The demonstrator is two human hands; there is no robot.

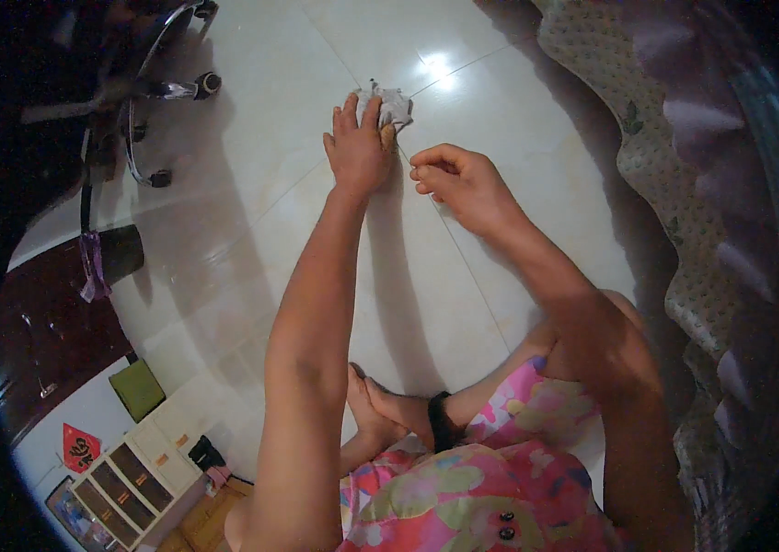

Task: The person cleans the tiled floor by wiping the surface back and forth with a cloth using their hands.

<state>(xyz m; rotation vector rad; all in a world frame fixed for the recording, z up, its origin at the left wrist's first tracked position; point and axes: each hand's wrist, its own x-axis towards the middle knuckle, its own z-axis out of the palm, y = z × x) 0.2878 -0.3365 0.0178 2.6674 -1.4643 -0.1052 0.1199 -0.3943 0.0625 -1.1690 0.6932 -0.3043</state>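
A crumpled light grey cloth [397, 107] lies on the glossy tiled floor [320, 228] in front of me. My left hand [360, 148] reaches out over it, fingers spread, with the fingertips on the cloth's left part and the thumb at its lower edge. The palm's underside is hidden. My right hand [462, 183] is a little to the right and nearer to me, its fingers curled loosely towards the thumb. Nothing can be seen in it, and it is apart from the cloth.
A chrome chair base with casters [208, 84] stands at the upper left. Along the right hangs a ruffled patterned bed skirt [644, 159]. A cabinet with drawers [130, 483] and a green box-like object [137, 388] are at the lower left. My bare feet [379, 414] rest close to my lap.
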